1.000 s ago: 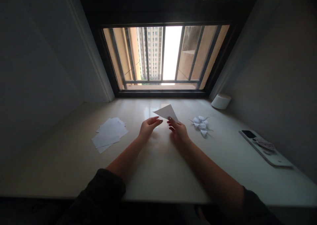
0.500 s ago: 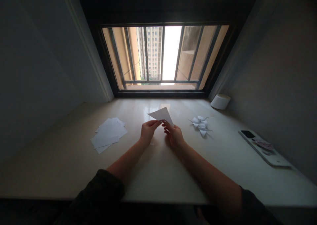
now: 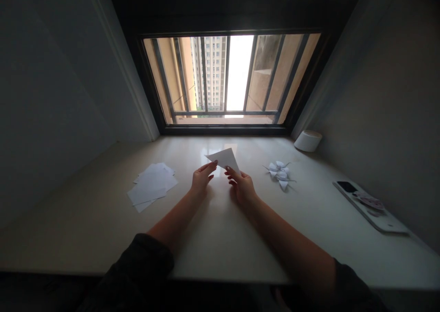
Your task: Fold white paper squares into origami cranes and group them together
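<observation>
A white sheet of paper folded into a triangle [image 3: 226,158] is held up over the sill, one point to the left and one upward. My right hand [image 3: 241,186] pinches its lower right part between thumb and fingers. At the lower left edge, my left hand [image 3: 203,177] has its thumb and forefinger closed on the paper, its other fingers curled below. To the right lie several folded paper cranes [image 3: 279,172] in a small cluster. A loose stack of white paper sheets [image 3: 151,183] rests to the left.
A pale, glossy window sill [image 3: 220,238] serves as the work surface. At the back right corner stands a white rounded object [image 3: 308,141]. Near the right wall lies a phone [image 3: 381,220] with its camera side up. A dark-framed barred window [image 3: 220,130] borders the back.
My left hand has slid left along the lower edge of the folded paper, away from my right hand. My right hand keeps its pinch in nearly the same place.
</observation>
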The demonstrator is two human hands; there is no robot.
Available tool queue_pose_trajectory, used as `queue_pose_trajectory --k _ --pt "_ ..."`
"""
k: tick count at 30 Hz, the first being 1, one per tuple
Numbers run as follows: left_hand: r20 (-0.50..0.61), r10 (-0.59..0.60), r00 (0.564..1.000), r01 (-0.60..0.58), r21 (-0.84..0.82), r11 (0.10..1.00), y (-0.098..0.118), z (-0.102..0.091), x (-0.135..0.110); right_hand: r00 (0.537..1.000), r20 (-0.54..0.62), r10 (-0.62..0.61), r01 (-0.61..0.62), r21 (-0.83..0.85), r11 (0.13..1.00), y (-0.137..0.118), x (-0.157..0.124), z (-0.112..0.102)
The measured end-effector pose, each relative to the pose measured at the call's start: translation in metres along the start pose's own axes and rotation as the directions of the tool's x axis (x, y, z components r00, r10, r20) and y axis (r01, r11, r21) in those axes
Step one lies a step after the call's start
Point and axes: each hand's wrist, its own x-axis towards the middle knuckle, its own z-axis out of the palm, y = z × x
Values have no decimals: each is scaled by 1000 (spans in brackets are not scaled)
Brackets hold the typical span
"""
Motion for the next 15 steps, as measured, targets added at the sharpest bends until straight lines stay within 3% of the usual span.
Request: queue_pose_trajectory --k 3,9,11,13,15 --pt "-75 12 997 -14 -19 1000 3 -3 4 1000 -15 -1 1 7 1000 0 1 -1" --pt "-85 -26 996 20 -64 998 6 -10 12 999 -36 25 -23 51 998 -2 2 -4" --pt "-154 -13 988 4 -61 998 10 -16 17 997 -76 27 -22 57 998 -5 5 -8" --pt "-227 38 973 -50 -49 998 15 -21 21 993 -117 7 0 57 998 -8 8 -12" --pt "-231 97 968 -104 -21 994 18 -24 22 993 -116 -25 30 44 999 -11 10 -15"
